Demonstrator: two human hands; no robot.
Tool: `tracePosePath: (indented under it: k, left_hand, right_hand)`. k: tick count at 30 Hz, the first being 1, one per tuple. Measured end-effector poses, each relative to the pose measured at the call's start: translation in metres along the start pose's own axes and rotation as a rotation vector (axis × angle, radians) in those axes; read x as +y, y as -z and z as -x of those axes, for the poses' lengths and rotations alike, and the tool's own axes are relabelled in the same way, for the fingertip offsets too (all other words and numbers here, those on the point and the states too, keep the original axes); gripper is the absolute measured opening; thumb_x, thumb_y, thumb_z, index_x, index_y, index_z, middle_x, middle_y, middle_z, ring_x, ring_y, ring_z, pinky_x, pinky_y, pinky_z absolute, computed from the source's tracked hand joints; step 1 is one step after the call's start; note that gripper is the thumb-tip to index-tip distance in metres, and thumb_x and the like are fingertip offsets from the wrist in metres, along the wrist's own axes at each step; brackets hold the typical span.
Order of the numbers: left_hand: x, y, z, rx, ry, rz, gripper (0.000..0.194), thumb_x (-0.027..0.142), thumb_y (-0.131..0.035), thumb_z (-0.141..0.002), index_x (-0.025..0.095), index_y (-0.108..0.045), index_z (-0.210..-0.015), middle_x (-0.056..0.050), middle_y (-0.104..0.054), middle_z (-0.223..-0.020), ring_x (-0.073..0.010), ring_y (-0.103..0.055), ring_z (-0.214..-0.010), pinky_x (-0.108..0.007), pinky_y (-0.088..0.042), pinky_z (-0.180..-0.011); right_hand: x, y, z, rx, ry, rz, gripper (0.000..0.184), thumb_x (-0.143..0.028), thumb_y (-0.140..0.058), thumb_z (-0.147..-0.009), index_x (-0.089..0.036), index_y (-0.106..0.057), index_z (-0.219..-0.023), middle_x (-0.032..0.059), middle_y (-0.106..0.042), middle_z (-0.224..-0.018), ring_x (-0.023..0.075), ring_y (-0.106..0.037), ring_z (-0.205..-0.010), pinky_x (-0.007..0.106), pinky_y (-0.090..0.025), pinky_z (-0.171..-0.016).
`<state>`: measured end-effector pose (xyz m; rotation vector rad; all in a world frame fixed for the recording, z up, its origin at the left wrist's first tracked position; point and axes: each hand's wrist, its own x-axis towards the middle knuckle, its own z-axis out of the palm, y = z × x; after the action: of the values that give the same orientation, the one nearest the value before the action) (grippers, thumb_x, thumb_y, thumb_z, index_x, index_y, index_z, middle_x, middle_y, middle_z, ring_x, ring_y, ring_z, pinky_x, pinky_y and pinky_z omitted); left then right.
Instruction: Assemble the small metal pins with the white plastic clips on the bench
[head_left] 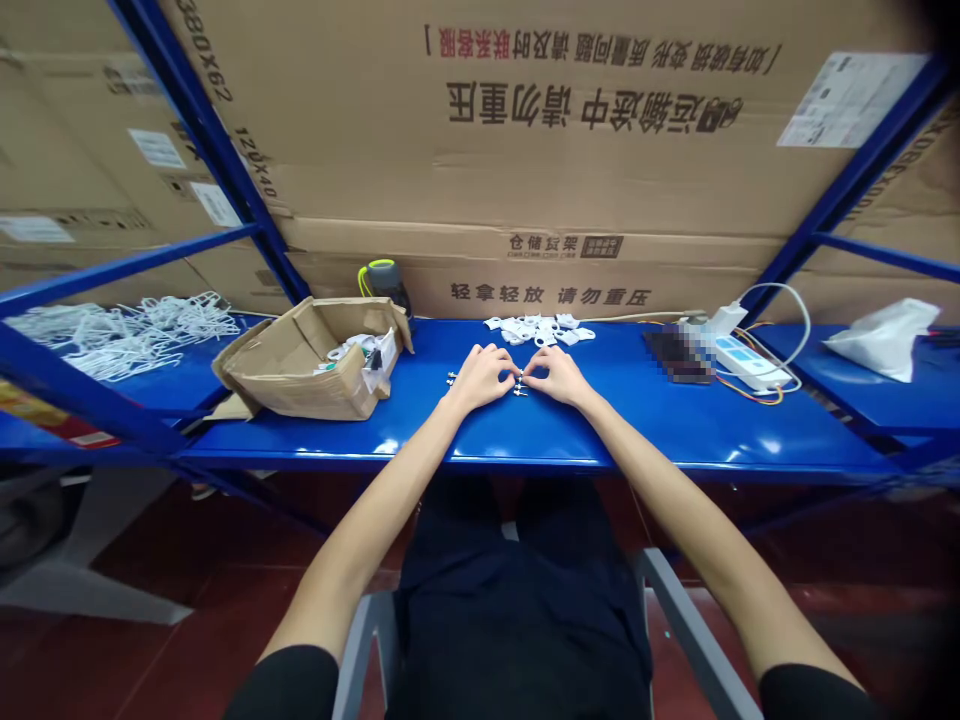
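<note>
At the blue shelf (750, 430), left hand (481, 376) and right hand (556, 377) pinch a small part (520, 376).

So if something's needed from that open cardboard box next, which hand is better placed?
Probably the left hand: it is nearer the cardboard box, which stands on that side. The right hand, farther off, would have to reach past it.

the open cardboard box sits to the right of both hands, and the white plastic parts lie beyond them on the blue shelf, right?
Not quite: in the head view, the open cardboard box sits to the left of both the left hand and the right hand.
</note>
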<state>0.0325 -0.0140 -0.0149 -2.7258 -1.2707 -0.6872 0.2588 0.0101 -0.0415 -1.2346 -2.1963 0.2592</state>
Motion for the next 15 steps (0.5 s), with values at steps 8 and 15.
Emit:
tracePosePath:
  k: [8, 15]
  left_hand:
    - [-0.003, -0.003, 0.000, 0.023, 0.022, -0.003, 0.022, 0.021, -0.060, -0.102, 0.023, -0.082, -0.101, -0.006, -0.079, -0.115, -0.0270, -0.064, -0.110, -0.046, -0.044, -0.101]
    - [-0.008, -0.011, -0.002, 0.047, 0.090, -0.031, 0.028, 0.018, -0.055, -0.106, 0.023, -0.081, -0.115, -0.008, -0.079, -0.123, -0.0285, -0.065, -0.114, -0.047, -0.044, -0.100]
  right_hand:
    - [0.001, 0.005, 0.000, 0.016, -0.072, 0.053, 0.016, -0.032, -0.073, -0.099, -0.025, -0.087, -0.101, 0.0092, -0.075, -0.108, 0.0295, -0.065, -0.112, 0.041, -0.050, -0.096]
    - [0.003, 0.002, -0.003, 0.017, -0.058, 0.121, 0.016, -0.036, -0.074, -0.099, -0.026, -0.088, -0.100, 0.0103, -0.076, -0.111, 0.0314, -0.065, -0.118, 0.044, -0.049, -0.100]
